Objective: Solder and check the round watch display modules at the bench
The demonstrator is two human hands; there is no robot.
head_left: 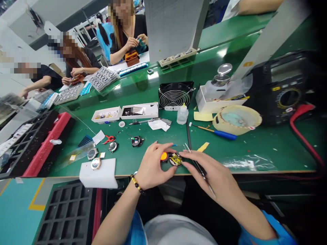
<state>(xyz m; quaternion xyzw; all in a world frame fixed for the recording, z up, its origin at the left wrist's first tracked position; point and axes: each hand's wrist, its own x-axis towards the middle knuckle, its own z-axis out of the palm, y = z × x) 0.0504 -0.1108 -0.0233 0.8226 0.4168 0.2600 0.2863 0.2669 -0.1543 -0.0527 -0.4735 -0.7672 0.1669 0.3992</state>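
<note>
Near the table's front edge lies an opened round watch case (175, 160) with yellow, shiny parts inside. My left hand (153, 166) curls its thumb and index finger around the left side of this case. Beside it, partly hidden by those fingers, is a bright orange round piece (164, 156). My right hand (217, 173) holds metal tweezers (196, 162) slanting across the palm, their tips pointing up and away from the case. Its thumb and index fingertips touch the right rim of the case.
Several watch cases, one of them black (137, 141), lie to the left near a white block (98, 172). Behind are a dropper bottle (182, 115), a fan (176, 95), parts trays (139, 111), a blue-handled screwdriver (224, 135) and a round tub (217, 117). Co-workers sit across the table.
</note>
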